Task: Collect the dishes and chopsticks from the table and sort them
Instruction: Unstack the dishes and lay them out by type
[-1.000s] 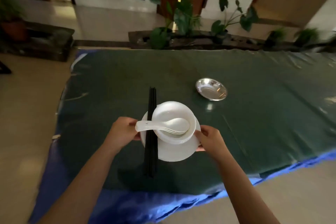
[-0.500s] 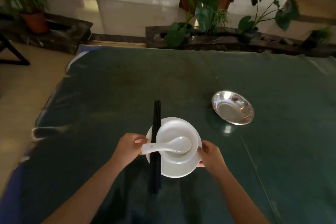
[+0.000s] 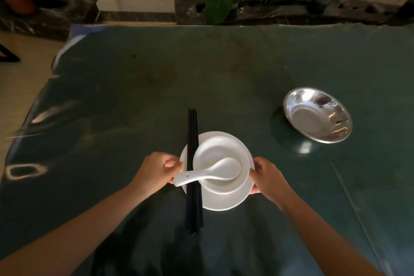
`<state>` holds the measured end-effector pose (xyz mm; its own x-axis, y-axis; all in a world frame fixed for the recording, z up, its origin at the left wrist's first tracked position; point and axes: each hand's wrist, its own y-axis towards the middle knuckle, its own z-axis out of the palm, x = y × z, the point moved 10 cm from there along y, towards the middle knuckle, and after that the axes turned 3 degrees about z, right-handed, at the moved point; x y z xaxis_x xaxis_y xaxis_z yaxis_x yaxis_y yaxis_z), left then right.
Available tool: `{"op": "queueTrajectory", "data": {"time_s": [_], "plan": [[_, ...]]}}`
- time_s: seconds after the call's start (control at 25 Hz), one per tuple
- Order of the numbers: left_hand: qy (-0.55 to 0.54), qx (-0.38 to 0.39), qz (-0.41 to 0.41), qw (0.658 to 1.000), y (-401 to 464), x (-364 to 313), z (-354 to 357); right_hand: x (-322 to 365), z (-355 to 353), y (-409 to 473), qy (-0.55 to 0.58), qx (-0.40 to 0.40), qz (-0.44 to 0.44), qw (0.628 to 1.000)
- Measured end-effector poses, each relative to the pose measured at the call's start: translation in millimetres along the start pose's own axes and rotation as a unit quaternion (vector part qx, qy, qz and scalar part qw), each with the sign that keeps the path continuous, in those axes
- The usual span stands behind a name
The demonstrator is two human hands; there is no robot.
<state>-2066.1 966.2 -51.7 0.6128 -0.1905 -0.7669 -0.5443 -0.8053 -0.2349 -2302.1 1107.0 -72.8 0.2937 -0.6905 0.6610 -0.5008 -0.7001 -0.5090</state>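
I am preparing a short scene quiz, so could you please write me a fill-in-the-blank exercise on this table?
1. The white spoon lies in the white ____, which sits on the plate.
2. The black chopsticks lie across the plate's ____ side.
3. The left hand and right hand grip the ____ by its edges.
4. The metal dish holds ____.

Missing words: bowl; left; plate; nothing

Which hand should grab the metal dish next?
Right. The right hand grips the white plate on the side facing the metal dish, which lies to the far right. The left hand would likely have to cross over the bowl and spoon.
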Motion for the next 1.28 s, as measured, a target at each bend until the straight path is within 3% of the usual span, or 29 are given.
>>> {"op": "queueTrajectory", "data": {"time_s": [0.32, 0.4, 0.48, 0.6, 0.68, 0.8, 0.92, 1.0, 1.12, 1.28], "plan": [[0.037, 0.070, 0.008, 0.997, 3.2, 6.0, 12.2, 10.9, 11.5, 3.0, -0.168, 0.091, 0.002, 0.982], [0.024, 0.092, -0.009, 0.995, 3.5, 5.3, 11.9, 15.4, 6.0, 1.2, -0.230, 0.091, -0.004, 0.969], [0.022, 0.056, -0.036, 0.998, 0.4, 9.0, -2.0, 24.7, -9.2, 0.3, -0.282, 0.040, -0.022, 0.958], [-0.033, -0.040, -0.118, 0.992, -27.1, 25.8, -19.6, 51.5, -47.8, -12.7, -0.150, -0.116, -0.079, 0.979], [-0.062, -0.035, -0.179, 0.981, -58.5, 30.3, -4.7, 75.3, -54.8, -30.7, -0.085, -0.166, -0.136, 0.973], [-0.091, 0.015, -0.225, 0.970, -91.3, 26.7, 36.1, 95.3, -40.7, -60.0, -0.019, -0.172, -0.173, 0.970], [-0.237, 0.033, -0.273, 0.932, -103.4, 29.1, 68.6, 63.5, 4.2, -81.4, 0.055, -0.097, -0.078, 0.991], [-0.360, 0.051, -0.302, 0.881, -108.1, 26.9, 89.4, 35.3, 43.4, -95.5, 0.082, -0.025, -0.003, 0.996], [-0.481, 0.060, -0.315, 0.816, -112.3, 17.9, 108.5, 13.8, 66.5, -104.7, 0.097, -0.004, 0.048, 0.994], [-0.498, 0.037, -0.330, 0.801, -118.1, 24.7, 106.9, 21.4, 78.4, -102.9, 0.067, -0.001, 0.032, 0.997]]}}
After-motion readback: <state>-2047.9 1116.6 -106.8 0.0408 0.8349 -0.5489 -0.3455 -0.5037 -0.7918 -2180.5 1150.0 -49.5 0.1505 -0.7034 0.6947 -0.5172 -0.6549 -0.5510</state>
